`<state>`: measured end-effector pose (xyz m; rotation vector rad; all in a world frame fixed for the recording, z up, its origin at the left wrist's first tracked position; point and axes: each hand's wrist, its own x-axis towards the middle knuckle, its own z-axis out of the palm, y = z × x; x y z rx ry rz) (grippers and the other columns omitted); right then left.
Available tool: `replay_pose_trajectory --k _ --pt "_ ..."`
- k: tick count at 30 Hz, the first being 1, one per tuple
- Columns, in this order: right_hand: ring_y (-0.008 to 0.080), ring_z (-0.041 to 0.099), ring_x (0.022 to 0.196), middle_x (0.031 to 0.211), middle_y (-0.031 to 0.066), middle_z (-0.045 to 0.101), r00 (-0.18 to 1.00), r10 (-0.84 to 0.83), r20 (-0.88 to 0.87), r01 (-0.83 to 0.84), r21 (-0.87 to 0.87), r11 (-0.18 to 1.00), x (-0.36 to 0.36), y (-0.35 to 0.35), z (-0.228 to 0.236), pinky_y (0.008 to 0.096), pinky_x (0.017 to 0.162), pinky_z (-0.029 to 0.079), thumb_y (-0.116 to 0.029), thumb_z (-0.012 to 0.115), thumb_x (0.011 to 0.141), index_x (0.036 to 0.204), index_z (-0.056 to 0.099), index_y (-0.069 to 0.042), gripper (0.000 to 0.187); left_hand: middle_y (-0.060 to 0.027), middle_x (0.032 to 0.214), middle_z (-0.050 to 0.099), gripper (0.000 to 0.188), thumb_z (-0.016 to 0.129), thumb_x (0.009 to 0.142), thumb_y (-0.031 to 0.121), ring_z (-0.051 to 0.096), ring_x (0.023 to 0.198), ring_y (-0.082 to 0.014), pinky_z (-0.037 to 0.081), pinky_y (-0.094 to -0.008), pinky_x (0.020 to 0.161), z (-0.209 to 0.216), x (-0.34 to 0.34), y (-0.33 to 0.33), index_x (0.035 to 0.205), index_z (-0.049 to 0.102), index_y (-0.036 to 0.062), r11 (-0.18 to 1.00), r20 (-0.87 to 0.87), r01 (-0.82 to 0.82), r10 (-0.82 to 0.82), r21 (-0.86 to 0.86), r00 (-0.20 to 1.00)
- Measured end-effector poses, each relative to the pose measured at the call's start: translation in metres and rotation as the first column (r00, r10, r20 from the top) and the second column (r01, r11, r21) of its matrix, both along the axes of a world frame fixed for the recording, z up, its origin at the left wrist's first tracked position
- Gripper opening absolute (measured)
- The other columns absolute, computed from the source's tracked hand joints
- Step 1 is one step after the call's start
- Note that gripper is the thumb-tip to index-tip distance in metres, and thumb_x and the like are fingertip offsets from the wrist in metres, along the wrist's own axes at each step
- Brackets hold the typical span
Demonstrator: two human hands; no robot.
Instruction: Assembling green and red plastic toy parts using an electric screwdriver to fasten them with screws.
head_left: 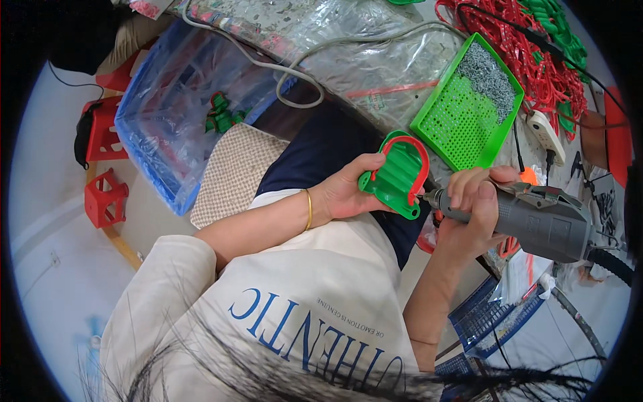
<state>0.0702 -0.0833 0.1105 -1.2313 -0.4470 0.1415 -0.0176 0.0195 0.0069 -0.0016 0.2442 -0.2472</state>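
Observation:
My left hand point(348, 187) is closed on the edge of a green molded plastic part point(390, 179), thumb on top, just over my lap. A curved red strip point(422, 157), like a handle, runs along the part's far and right sides. Wrapped in my right hand point(474, 204) is a grey electric screwdriver point(546, 224), lying roughly level with its tip pointing left. That tip meets the lower right end of the red strip, or nearly so; whether a screw sits there is too small to tell.
A green perforated tray point(462, 124) of small grey screws stands on the plastic-covered workbench point(362, 60). Beyond it lie a heap of red strips point(516, 53) and a white power strip point(546, 134). A blue plastic-lined bin point(157, 120) holding green parts and red stools point(106, 197) are at left.

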Motion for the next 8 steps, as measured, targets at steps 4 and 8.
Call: replay_pose_trajectory --k 4,8 --pt "0.0113 0.039 0.048 0.056 0.0017 0.039 1.0 -0.005 -0.02 0.005 -0.006 1.0 -0.0021 -0.0005 -0.0045 0.0274 0.049 0.033 -0.009 0.058 0.08 0.103 0.05 0.0 0.026 -0.0177 0.125 0.053 0.061 0.058 0.085 0.039 0.053 0.115 -0.034 0.042 -0.0484 0.098 -0.0012 -0.0013 0.0008 0.13 0.043 0.0013 1.0 0.002 0.005 -0.005 0.003 1.0" --pt "0.0123 0.039 0.048 0.057 0.0018 0.04 0.999 -0.014 -0.029 0.013 -0.031 0.999 -0.0031 -0.0007 -0.0078 0.0286 0.049 0.034 -0.009 0.059 0.079 0.103 0.05 0.0 0.027 -0.0181 0.126 0.053 0.061 0.058 0.085 0.039 0.052 0.115 -0.0349 0.04 -0.0491 0.1 -0.0033 -0.0023 0.0001 0.13 0.043 0.0015 1.0 0.004 0.005 -0.005 -0.017 1.0"
